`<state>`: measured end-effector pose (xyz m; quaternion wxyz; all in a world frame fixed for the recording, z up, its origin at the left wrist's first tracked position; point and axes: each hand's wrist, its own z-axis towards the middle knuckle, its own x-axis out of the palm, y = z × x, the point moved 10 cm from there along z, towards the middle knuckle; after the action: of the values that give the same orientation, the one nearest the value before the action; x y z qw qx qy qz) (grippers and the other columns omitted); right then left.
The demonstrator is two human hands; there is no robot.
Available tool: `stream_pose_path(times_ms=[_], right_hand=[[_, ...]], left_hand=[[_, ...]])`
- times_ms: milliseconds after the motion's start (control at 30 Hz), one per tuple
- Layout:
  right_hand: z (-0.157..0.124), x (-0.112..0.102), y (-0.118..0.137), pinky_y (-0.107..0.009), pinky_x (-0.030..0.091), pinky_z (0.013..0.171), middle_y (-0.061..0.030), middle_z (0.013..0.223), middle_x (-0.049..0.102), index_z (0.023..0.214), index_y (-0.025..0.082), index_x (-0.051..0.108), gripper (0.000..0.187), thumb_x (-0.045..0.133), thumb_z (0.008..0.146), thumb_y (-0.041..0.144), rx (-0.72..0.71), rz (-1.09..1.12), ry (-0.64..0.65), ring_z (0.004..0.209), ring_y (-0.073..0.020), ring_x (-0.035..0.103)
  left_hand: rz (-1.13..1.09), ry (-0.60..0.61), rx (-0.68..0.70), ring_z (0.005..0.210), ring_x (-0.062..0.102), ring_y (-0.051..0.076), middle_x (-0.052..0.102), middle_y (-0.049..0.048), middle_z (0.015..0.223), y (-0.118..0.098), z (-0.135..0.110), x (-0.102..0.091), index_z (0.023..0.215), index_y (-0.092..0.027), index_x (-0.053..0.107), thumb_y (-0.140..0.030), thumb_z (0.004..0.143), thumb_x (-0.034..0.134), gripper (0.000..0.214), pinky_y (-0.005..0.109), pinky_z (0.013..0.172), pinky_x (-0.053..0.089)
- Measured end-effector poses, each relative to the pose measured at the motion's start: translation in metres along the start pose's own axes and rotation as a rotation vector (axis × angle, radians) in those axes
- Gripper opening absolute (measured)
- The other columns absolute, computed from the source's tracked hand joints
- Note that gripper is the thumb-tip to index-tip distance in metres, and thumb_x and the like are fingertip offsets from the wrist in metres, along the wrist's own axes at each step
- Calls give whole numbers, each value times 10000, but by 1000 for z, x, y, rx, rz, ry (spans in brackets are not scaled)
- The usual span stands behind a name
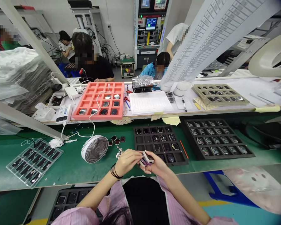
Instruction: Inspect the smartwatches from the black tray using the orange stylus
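Observation:
Both my hands meet just above the near edge of the green bench. My right hand (155,165) is closed around a small white-framed watch case (147,157). My left hand (127,161), with black bands on the wrist, pinches at the case from the left. Just beyond them lies a black foam tray (160,145) with several watch cases in its pockets. A few loose dark screens (116,140) and small metal bits (119,152) lie left of the tray.
A white desk fan (95,148) lies left of my hands. A clear tray of dark parts (34,161) sits far left, a second black tray (216,139) to the right, a pink tray (100,101) on the shelf behind. Other people work across the bench.

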<state>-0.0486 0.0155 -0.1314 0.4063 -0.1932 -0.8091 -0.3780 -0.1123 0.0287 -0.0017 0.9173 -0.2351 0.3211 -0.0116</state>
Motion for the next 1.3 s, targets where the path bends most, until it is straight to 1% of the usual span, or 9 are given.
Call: stream_pose_path(times_ms=[200,400,533,667,767,900,1033,1167,1300], right_hand=[[-3,-3,4,-196,330,357,-45,670,633,836,153,612,285,551,854,430,-6,49,-21,497,-144,577],[-2,0,-1,-201,335,348,-36,616,622,832,152,606,300,536,849,444,19,-9,-18,501,-163,595],[-4,-8,-1,-210,342,352,-49,666,657,935,146,605,303,551,835,427,34,-78,-75,494,-163,601],[-7,-12,-6,-207,319,349,-66,704,681,975,142,594,331,558,831,438,95,-150,-59,483,-153,593],[-10,-10,-13,-204,307,343,-72,716,686,870,140,604,350,579,798,482,161,-174,0,488,-152,600],[-17,-6,-30,-199,282,326,-80,696,678,770,111,621,431,612,728,540,280,-202,104,477,-145,596],[-21,-8,-38,-206,263,333,-102,707,686,766,93,625,407,595,743,499,304,-263,124,478,-148,603],[-26,-13,-47,-199,247,328,-92,711,695,860,92,630,397,612,724,465,354,-247,82,474,-155,621],[-27,-16,-60,-187,240,321,-75,694,700,922,126,597,444,631,674,493,363,-193,75,470,-164,631]], left_hand=[[47,-9,22,899,688,166,737,66,924,-3,1,-3,1047,-174,614,-101,888,557,184,274,723,536],[65,3,64,920,687,178,733,92,939,-8,2,0,1058,-148,605,-64,876,553,207,287,734,548],[86,67,124,920,683,187,729,109,923,-13,1,6,1053,-122,604,-64,886,528,192,296,744,555],[34,112,121,894,675,185,725,106,926,-11,-2,10,1058,-133,617,-100,901,524,185,300,737,556],[-149,128,31,847,667,166,719,86,908,-4,-2,12,1004,-166,658,-139,906,543,154,288,735,548],[-513,234,-230,807,645,142,675,76,874,13,-6,28,913,-182,719,-254,894,591,148,252,722,531],[-652,338,-452,809,577,144,589,62,884,24,-17,47,807,-164,679,-387,820,673,224,260,719,491],[-758,398,-543,881,542,158,570,75,987,28,-27,64,804,-177,485,-436,786,697,335,297,792,452],[-862,476,-565,936,525,170,557,90,1056,29,-37,80,841,-188,434,-466,794,678,373,301,806,426]])
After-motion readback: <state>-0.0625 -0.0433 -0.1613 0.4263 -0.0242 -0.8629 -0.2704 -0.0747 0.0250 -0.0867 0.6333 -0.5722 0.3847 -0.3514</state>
